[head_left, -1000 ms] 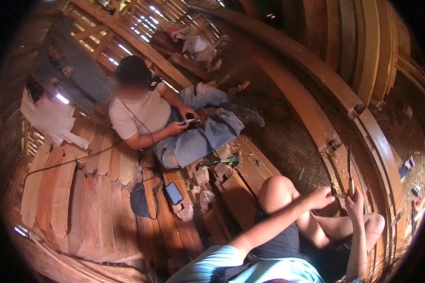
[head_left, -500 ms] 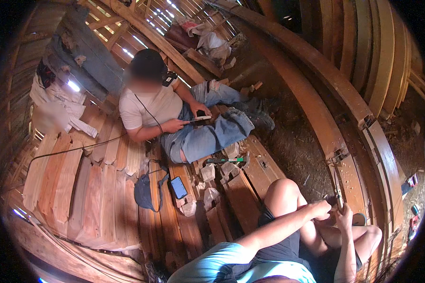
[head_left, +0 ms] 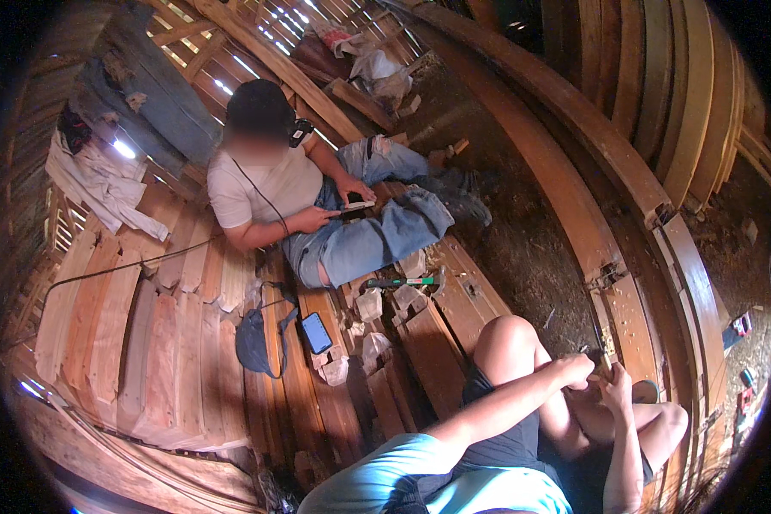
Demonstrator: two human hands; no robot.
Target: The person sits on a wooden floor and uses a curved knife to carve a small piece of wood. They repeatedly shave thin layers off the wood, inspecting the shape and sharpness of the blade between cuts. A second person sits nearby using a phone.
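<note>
My left hand (head_left: pixel 574 370) is closed in a fist beside my right hand, above my crossed legs. A small dark thing shows at its knuckles, but I cannot make out what it holds. My right hand (head_left: pixel 617 387) is closed round a slim chisel-like tool (head_left: pixel 607 344), which points away from me along a notched brown beam (head_left: pixel 632 321). Pale wood chips lie on the beam. The tool's lower part is hidden in the fingers. A cut mortise (head_left: pixel 606 272) shows in the beam beyond it.
A person (head_left: pixel 270 193) sits on the planks at left, holding a small object. A green-handled hammer (head_left: pixel 407 281), a phone (head_left: pixel 315 333) and a dark bag (head_left: pixel 261 343) lie on timber between us. Long beams (head_left: pixel 565 120) run along the right; red tools (head_left: pixel 738 330) lie beyond.
The view has shifted slightly, so the whole scene sits a little further left and up. My two hands stay close together, with the slim tool looking shorter above my right hand.
</note>
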